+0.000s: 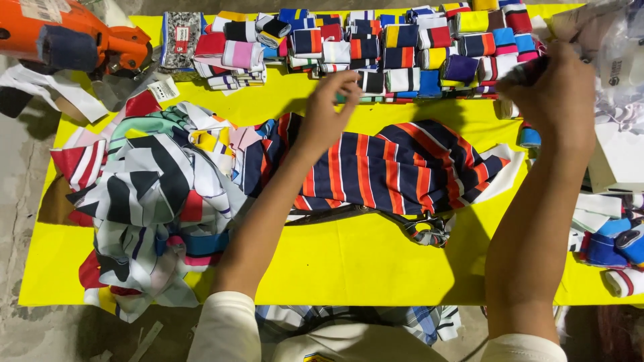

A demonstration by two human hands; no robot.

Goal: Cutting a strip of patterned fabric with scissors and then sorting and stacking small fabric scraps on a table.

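My left hand [330, 106] hovers over the yellow table [349, 261], fingers curled near a folded striped bundle at the front of the rows of folded fabric pieces [402, 50]; whether it grips one is unclear. My right hand [557, 94] reaches to the far right and closes on a dark folded piece [526, 70]. Between my arms lies a navy cloth with orange and white stripes [396, 167], spread flat. Scissors [426, 231] rest at its near edge.
A heap of mixed striped fabric [147, 194] covers the table's left side. An orange tool [74, 37] lies at the far left corner. White packets and more folded pieces [614, 241] crowd the right edge.
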